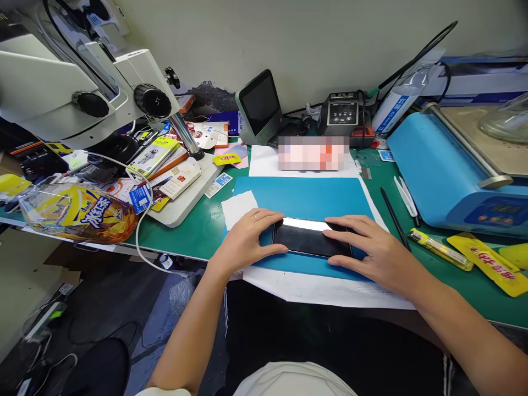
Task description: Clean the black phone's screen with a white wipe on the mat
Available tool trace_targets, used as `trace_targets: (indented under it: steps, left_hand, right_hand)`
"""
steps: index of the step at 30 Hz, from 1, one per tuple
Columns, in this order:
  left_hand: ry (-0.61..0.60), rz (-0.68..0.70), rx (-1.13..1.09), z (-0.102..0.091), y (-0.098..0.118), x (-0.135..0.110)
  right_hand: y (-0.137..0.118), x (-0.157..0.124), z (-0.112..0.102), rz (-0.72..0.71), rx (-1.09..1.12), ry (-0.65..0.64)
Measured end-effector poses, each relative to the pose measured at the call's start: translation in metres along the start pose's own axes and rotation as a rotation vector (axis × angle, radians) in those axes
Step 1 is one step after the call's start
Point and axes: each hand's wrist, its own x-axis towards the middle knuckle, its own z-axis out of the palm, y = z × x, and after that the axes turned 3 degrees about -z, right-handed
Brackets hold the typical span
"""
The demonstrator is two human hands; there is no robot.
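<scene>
A smartphone [307,242] with a dark, glossy screen lies sideways on a blue mat [305,195], light reflecting along its far edge. My left hand [243,236] grips its left end, thumb at the near corner and fingers at the far corner. Around the right end is my right hand [377,250], its thumb on the near edge and one finger resting over the screen. White paper [322,291] sticks out from under the mat, and a small white sheet [240,208] lies beside my left hand.
A microscope [152,99] stands at the left, near a tea bottle [82,214] on its side. A blue heating machine [445,176] stands at the right, with a black pen [394,217], white tweezers [406,198] and yellow packets [490,264] before it. A small screen [260,104] sits behind.
</scene>
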Motion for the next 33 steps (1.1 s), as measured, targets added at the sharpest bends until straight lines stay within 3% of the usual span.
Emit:
trace_targets:
  steps: [15, 33]
  left_hand:
    - [0.002, -0.083, 0.151, -0.0001, 0.0022, 0.0002]
    - [-0.003, -0.134, 0.132, -0.0008, 0.0046, 0.0007]
  right_hand:
    - [-0.0016, -0.0007, -0.0003, -0.01, -0.014, 0.017]
    - [0.0002, -0.0005, 0.0009, 0.002, 0.008, -0.01]
